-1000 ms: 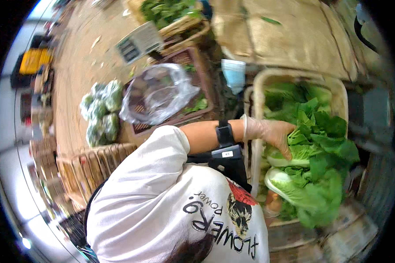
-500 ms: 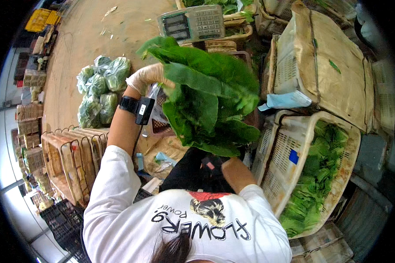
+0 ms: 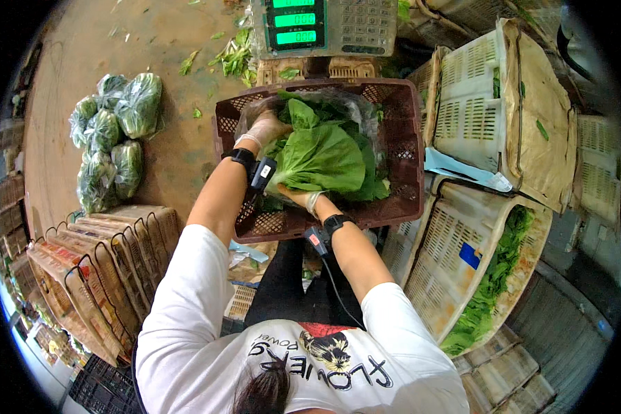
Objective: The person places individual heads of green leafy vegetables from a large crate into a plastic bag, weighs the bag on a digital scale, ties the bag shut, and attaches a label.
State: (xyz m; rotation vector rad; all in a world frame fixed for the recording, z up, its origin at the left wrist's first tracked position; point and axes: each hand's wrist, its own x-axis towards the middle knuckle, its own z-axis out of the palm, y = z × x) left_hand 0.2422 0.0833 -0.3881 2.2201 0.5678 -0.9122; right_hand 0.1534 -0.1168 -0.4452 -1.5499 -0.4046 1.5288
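Half a second ago the bunch of leafy greens was held up over the floor; it now sits low inside the dark red plastic crate, within a clear plastic bag whose mouth is spread around it. Left hand, gloved, grips the bag's edge at the crate's left side. Right hand, also gloved, is closed under the greens' lower leaves, holding them. Both wrists carry black bands. Beyond the crate stands a weighing scale with green digits. Bagged greens lie on the floor to the left, and a white basket of loose greens stands to the right.
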